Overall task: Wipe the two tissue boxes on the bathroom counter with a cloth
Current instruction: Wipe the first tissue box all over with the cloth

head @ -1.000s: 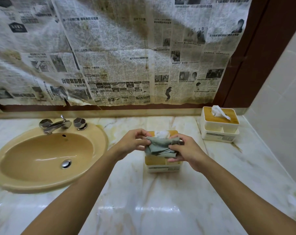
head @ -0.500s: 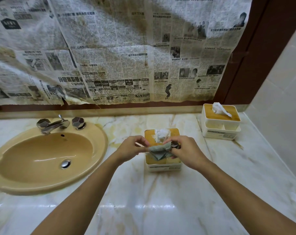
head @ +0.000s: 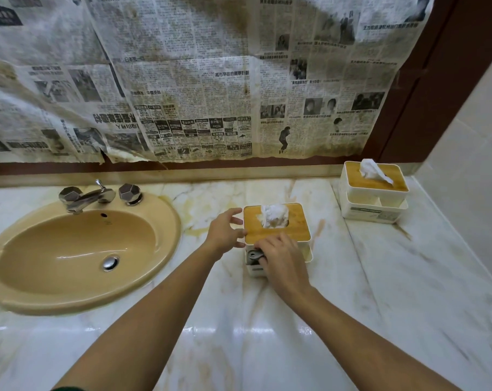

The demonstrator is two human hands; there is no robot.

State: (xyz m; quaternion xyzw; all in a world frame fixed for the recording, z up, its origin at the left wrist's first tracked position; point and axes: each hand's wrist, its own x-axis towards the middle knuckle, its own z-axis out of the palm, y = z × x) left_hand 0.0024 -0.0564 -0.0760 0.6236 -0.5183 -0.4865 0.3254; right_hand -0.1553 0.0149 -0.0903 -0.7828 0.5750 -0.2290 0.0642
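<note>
Against the near tissue box (head: 295, 231), right hand (head: 281, 259) presses cloth (head: 254, 255)

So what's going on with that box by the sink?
A person is cleaning a tissue box. Their right hand holds a bunched grey cloth against the front of the nearer tissue box on the marble counter. Their left hand is at the box's left side, fingers spread, as if to steady it. The second tissue box stands in the back right corner with nobody touching it. The sink is off to the left.
</note>
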